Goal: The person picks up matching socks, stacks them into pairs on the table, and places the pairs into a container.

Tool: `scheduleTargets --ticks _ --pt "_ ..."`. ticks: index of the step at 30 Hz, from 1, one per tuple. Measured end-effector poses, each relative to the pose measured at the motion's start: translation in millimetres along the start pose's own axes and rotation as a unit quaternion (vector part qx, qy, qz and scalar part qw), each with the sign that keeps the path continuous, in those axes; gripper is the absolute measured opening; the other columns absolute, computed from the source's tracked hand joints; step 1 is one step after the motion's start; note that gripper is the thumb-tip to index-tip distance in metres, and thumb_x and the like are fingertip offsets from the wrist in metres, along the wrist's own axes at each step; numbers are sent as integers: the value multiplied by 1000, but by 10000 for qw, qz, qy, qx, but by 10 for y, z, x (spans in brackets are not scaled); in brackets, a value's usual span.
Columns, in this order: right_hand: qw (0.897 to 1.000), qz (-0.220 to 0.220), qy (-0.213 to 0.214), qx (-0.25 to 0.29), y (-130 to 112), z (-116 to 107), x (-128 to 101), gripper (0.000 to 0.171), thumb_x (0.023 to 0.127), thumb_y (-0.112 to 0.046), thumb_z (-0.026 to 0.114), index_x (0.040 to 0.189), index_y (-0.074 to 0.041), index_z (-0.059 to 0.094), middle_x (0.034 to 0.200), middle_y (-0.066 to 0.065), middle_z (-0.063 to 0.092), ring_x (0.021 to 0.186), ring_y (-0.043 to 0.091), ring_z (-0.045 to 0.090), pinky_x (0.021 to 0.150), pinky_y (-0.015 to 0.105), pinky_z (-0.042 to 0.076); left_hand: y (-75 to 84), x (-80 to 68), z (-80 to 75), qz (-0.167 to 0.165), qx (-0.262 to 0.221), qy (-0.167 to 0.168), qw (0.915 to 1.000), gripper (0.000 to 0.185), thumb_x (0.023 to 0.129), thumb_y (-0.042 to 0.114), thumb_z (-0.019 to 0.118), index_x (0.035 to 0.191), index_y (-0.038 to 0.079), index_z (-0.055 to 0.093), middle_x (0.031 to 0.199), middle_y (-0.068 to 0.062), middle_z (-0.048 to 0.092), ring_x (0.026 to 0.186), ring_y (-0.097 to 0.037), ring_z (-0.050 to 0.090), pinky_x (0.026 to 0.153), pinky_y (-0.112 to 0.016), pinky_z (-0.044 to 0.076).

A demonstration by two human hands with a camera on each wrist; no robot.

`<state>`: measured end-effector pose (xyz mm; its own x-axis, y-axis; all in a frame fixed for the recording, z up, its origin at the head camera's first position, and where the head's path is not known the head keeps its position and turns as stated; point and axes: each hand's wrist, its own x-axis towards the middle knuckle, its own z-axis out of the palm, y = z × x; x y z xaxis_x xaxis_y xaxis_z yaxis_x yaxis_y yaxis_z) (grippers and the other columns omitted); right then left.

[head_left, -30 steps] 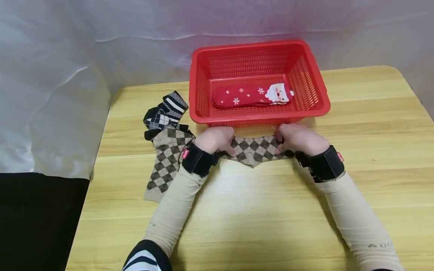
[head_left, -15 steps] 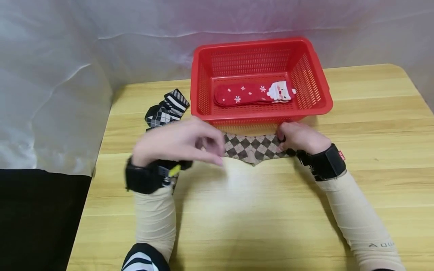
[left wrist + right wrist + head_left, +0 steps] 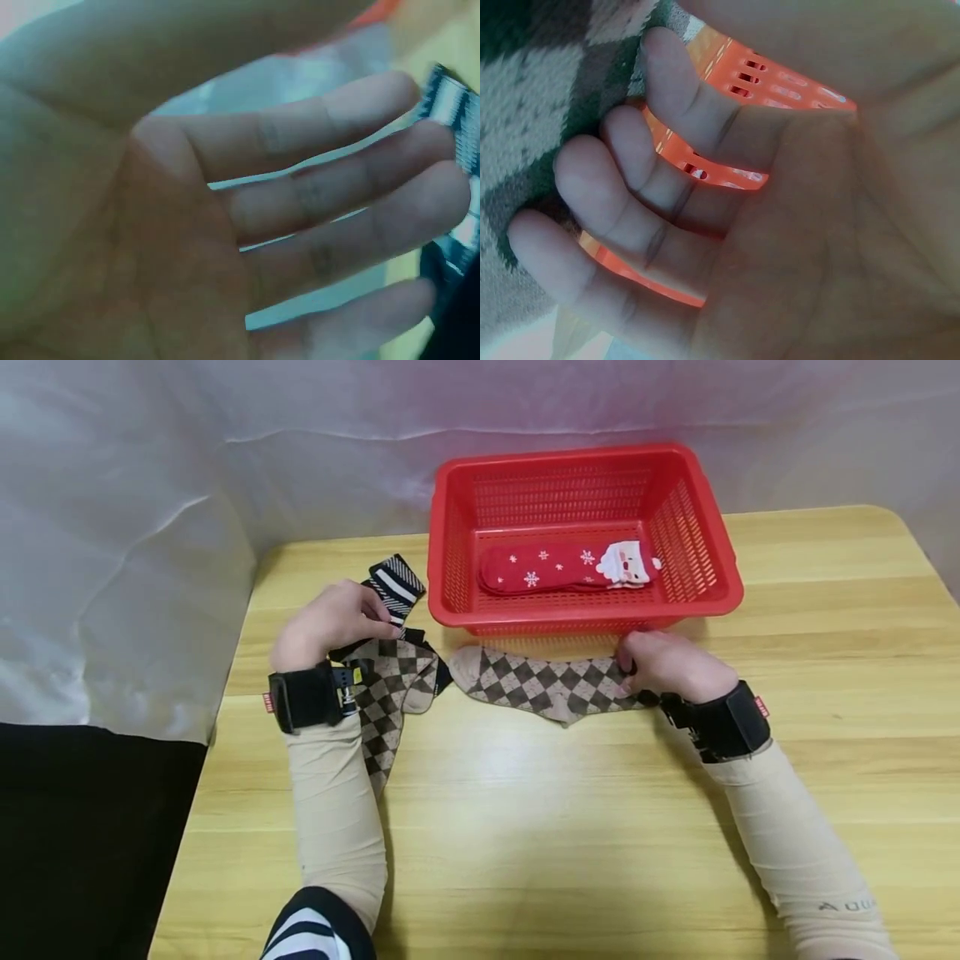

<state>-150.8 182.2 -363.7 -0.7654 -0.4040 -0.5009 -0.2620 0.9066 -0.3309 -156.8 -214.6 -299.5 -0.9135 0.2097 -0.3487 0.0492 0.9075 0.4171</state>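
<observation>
A brown argyle sock [image 3: 540,681] lies flat on the table in front of the red basket [image 3: 585,614]. My right hand [image 3: 637,664] pinches its right end with curled fingers; the right wrist view shows my right hand's [image 3: 780,225] fingertips on the argyle sock [image 3: 547,97]. My left hand [image 3: 367,618] is over the sock pile at the left. Its fingers are straight and reach the black-and-white striped sock [image 3: 397,581] above a second brown argyle sock [image 3: 390,693]. In the left wrist view my left hand [image 3: 225,225] has its palm open, with the striped sock [image 3: 457,127] at the fingertips.
A red Santa sock [image 3: 562,568] lies inside the basket. A dark argyle sock lies partly hidden under my left hand. White sheeting covers the wall behind the wooden table [image 3: 570,827]. The table's left edge drops off near my left forearm.
My left hand let go of the flat argyle sock and swung left to the sock pile. The flat sock's toe end is now uncovered. My right hand stayed put.
</observation>
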Motion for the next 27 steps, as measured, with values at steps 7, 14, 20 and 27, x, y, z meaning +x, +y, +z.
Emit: scheduleTargets --ticks 7,14,20,27 --pt "10000 18 47 61 7 -4 -11 26 81 -18 80 91 -3 61 84 10 58 76 24 52 66 32 42 -125 174 75 -715 52 -252 9971 34 86 35 72 83 1 68 73 -2 55 72 -20 48 62 -29 38" --pt "10000 -28 48 69 5 1 -14 25 81 -17 79 90 -3 61 82 9 57 75 23 51 65 31 41 -183 179 91 -971 111 -365 9945 51 84 47 71 54 16 44 53 7 32 55 -13 37 56 -28 35" --pt "9999 -33 69 66 7 7 -19 24 81 -17 80 87 -5 60 80 7 55 73 22 50 63 30 38 -153 212 131 -983 206 -515 9936 49 81 47 74 58 14 46 55 6 36 57 -13 41 58 -28 38" --pt "10000 -33 62 41 -8 1 -21 24 81 -18 80 84 -6 59 77 5 52 72 21 48 62 29 36 -144 202 116 -620 -494 -513 9955 42 89 37 70 60 13 50 52 8 40 50 -9 43 55 -28 40"
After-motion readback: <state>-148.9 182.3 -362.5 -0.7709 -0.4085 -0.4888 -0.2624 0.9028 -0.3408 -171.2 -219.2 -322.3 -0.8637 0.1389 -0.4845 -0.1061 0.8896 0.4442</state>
